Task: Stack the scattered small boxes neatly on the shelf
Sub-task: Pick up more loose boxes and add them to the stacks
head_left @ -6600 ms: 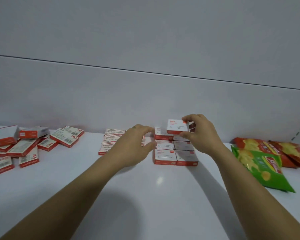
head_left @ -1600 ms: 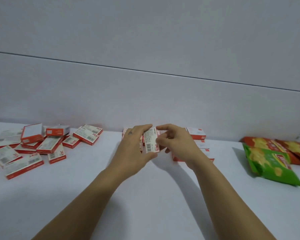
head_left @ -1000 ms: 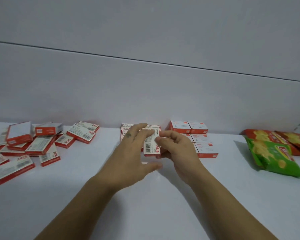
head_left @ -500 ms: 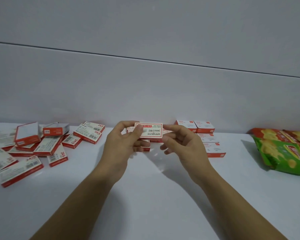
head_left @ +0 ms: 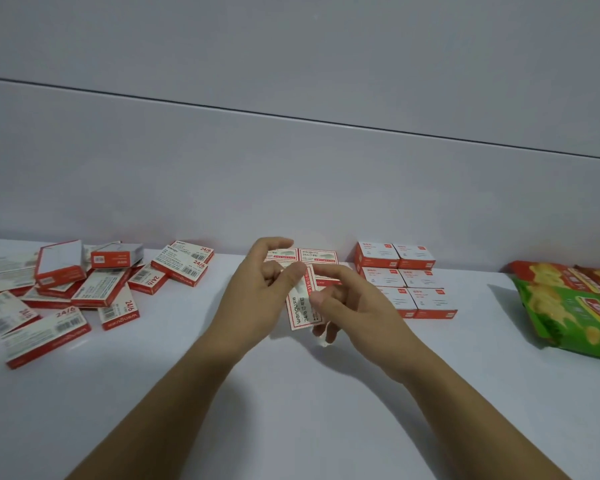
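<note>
A small flat red-and-white box [head_left: 303, 306] is held upright on end above the white shelf [head_left: 291, 410], between both hands. My left hand [head_left: 257, 299] pinches its upper left edge with thumb and fingers. My right hand [head_left: 347, 306] pinches its right edge. Behind them, a flat stack of similar boxes [head_left: 317, 255] lies near the back wall. To the right stands a neat block of cube-like red-and-white boxes [head_left: 406, 278]. A scattered heap of flat boxes [head_left: 84, 285] covers the left of the shelf.
Green and red snack bags [head_left: 568, 306] lie at the far right of the shelf. The pale back wall [head_left: 291, 168] rises right behind the stacks. Bare shelf surface stretches in front of my forearms.
The box was held level and lengthwise between both hands half a second ago; now it stands on end, turned and lowered slightly. The view has shifted a little to the left.
</note>
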